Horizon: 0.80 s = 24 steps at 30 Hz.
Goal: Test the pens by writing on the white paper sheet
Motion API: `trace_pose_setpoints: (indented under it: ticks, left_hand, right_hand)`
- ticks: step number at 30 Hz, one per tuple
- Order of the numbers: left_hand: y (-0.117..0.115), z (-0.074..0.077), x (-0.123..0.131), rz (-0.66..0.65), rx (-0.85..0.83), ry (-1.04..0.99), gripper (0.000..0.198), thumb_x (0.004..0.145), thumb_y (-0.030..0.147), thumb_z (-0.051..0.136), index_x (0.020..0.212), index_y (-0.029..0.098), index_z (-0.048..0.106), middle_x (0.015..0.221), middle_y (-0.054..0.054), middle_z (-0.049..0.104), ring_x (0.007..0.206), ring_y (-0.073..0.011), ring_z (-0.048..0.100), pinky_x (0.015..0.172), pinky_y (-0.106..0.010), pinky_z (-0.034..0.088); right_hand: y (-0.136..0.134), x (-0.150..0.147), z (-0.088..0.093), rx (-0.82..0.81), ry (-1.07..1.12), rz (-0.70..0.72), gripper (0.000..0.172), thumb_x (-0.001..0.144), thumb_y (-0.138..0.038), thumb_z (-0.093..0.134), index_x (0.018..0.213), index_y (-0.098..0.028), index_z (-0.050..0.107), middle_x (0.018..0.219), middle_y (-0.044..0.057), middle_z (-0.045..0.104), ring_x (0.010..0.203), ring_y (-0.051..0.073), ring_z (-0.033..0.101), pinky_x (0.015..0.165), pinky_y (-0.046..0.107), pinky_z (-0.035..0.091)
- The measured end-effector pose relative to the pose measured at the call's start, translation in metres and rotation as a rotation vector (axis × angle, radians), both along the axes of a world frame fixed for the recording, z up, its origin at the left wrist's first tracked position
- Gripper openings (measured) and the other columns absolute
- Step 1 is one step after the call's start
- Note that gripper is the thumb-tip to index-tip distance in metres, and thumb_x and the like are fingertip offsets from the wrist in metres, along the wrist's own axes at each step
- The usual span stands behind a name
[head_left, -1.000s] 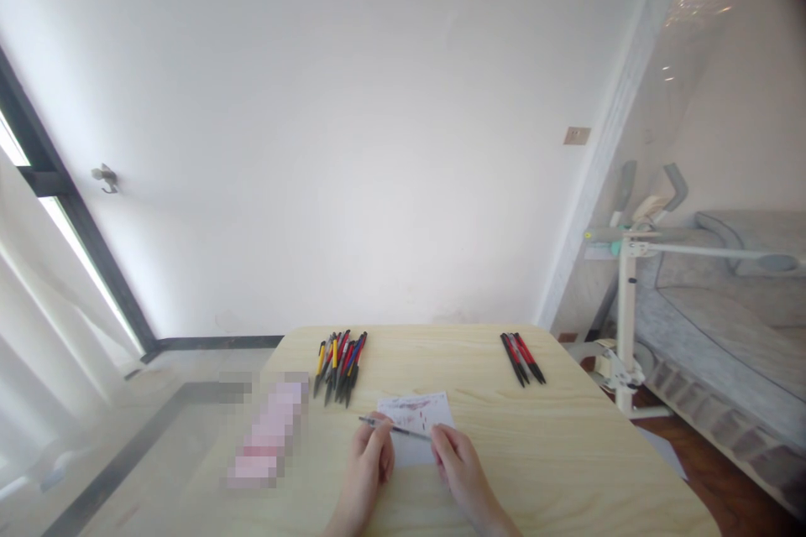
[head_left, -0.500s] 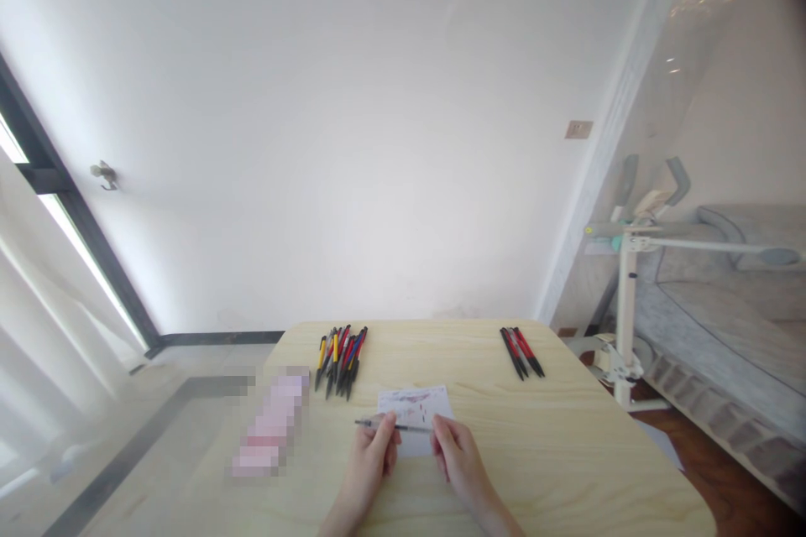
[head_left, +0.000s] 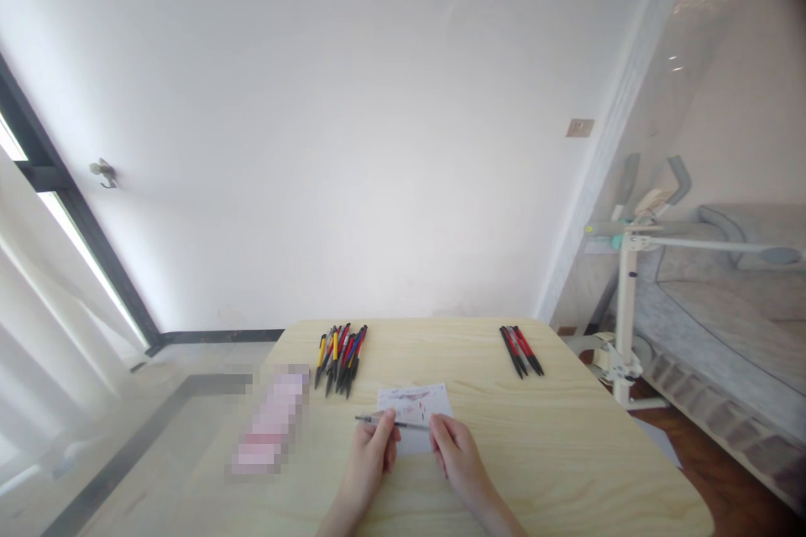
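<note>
Pale wood-grain laminate formed the table (head_left: 567, 453), and a slim dark pen (head_left: 403, 424) was held just above it, over the near edge of a scribbled paper slip (head_left: 416, 399). The left hand (head_left: 371, 457) pinched the pen near its left end. The right hand (head_left: 457, 457) closed its fingertips on the right end, so both hands grasped the one pen. A mixed bundle of pens (head_left: 340, 355) lay beyond the left hand, a smaller group of red-and-black pens (head_left: 521, 351) lay well apart to the right, and a blurred pink item (head_left: 270, 424) lay to the left. Judged risk: the grip was by fingertips only on a thin, smooth barrel, so any pull or twist could let the pen slip free. A loosened pen or part would probably roll across the smooth top, and the tip could smear the slip. Compared with the frame one second earlier, the pen had levelled from a downward slant to nearly horizontal, and the right hand had shifted slightly left.
</note>
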<state>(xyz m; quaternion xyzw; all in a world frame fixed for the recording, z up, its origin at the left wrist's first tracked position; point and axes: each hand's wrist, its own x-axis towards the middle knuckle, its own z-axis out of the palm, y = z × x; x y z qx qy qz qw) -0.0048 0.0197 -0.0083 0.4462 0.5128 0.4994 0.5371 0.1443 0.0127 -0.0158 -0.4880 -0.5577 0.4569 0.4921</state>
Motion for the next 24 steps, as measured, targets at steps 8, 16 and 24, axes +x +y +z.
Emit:
trace_pose_setpoints:
  ticks: [8,16,24]
  left_hand:
    - [0.000,0.001,0.000,0.005,0.004,-0.004,0.052,0.067,0.065,0.049,0.049,0.017,0.051,0.028,0.006,0.039,0.028,-0.0062,0.033,0.034,-0.019,0.020]
    - [0.001,-0.001,0.000,0.012,-0.003,-0.033,0.052,0.068,0.065,0.048,0.051,0.016,0.051,0.029,0.006,0.040,0.027,-0.0061,0.033,0.033,-0.019,0.019]
    - [0.001,0.001,0.001,0.023,0.000,-0.048,0.051,0.068,0.064,0.050,0.051,0.016,0.050,0.029,0.007,0.039,0.027,-0.0058,0.033,0.034,-0.019,0.019]
  right_hand:
    - [-0.002,0.001,0.004,0.007,-0.008,-0.011,0.042,0.082,-0.054,0.041,0.061,-0.018,0.048,0.041,-0.008,0.032,0.036,0.008,0.030,0.037,0.020,0.022]
    - [-0.003,0.001,0.010,0.037,0.012,0.002,0.034,0.081,-0.048,0.047,0.068,-0.018,0.052,0.045,-0.008,0.033,0.038,0.007,0.029,0.037,0.020,0.021]
    - [-0.002,0.003,0.008,0.037,0.057,0.017,0.027,0.077,-0.043,0.054,0.085,-0.017,0.053,0.048,-0.009,0.031,0.039,0.007,0.030,0.036,0.019,0.020]
